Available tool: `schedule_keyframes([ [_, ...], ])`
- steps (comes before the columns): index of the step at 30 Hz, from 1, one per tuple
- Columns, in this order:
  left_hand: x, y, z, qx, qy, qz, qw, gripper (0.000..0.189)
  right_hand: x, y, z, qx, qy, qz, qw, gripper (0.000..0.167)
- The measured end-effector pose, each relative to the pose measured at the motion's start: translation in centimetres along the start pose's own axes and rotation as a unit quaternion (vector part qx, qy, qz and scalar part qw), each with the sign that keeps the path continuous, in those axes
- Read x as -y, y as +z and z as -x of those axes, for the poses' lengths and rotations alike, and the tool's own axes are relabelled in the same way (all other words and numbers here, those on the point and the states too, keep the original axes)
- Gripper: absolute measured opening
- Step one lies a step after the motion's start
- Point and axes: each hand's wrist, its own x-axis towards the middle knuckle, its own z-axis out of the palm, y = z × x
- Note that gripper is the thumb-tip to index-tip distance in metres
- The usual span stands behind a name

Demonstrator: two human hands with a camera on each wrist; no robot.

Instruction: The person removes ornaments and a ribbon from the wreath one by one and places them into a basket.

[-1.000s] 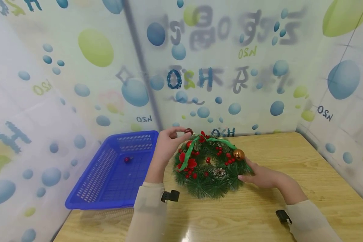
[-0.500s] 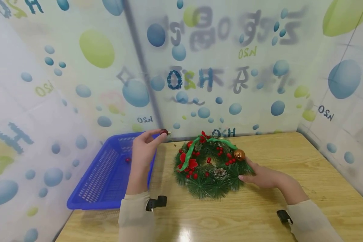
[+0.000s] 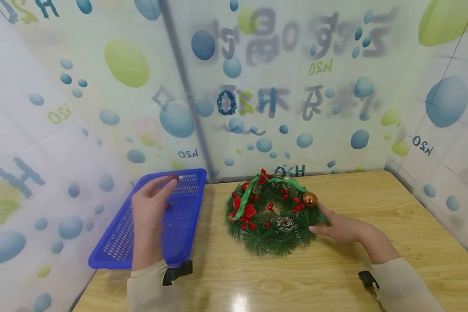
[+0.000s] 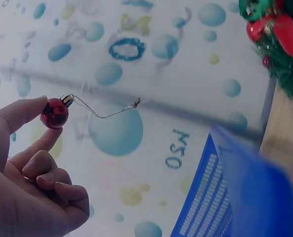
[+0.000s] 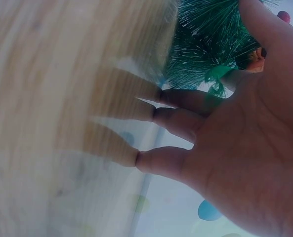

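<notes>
Between thumb and index finger, my left hand (image 3: 150, 216) pinches a small shiny red Christmas bauble (image 4: 54, 113). From its gold cap trails a thin bent wire (image 4: 104, 116). The hand is above the blue plastic basket (image 3: 196, 212), where another small red bauble (image 3: 167, 205) lies, partly hidden by it. A green Christmas wreath (image 3: 259, 242) lies on the table with red berries, red flowers, pinecones, a green ribbon and a gold-orange bauble (image 3: 310, 199). My right hand (image 3: 341, 226) holds its right edge between thumb and index finger; the other fingers extend over the table.
The light wooden table (image 3: 312, 286) meets a pale wall sheet (image 3: 296, 130) printed with blue and green bubbles at the back. Similar sheets enclose the left and right sides. The basket's perforated walls rise left of the wreath.
My left hand has moved left from beside the wreath's top to above the basket, carrying the red bauble. My right hand and the wreath have stayed in place.
</notes>
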Motion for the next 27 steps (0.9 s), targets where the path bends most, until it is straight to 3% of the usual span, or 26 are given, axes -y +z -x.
schedule_keyframes([
  [5, 1.4, -2.2, -0.3, -0.021, -0.032, 0.011, 0.9992, 0.049, 0.0, 0.0, 0.0, 0.001, 0.0, 0.0, 1.0, 0.112],
  [10, 2.5, -3.6, -0.2, -0.02, -0.05, 0.008, 0.9985, 0.056, -0.1, 0.0, -0.1, 0.0, 0.003, 0.003, 1.0, 0.112],
  [18, 4.2, -3.9, -0.7, -0.015, -0.058, -0.017, 0.9981, 0.057, 0.0, 0.0, 0.1, -0.001, 0.005, 0.003, 1.0, 0.113],
  [27, 5.1, -3.9, -1.0, -0.01, -0.068, -0.016, 0.9975, 0.056, 0.2, -0.2, 0.0, -0.002, 0.001, 0.009, 1.0, 0.111],
])
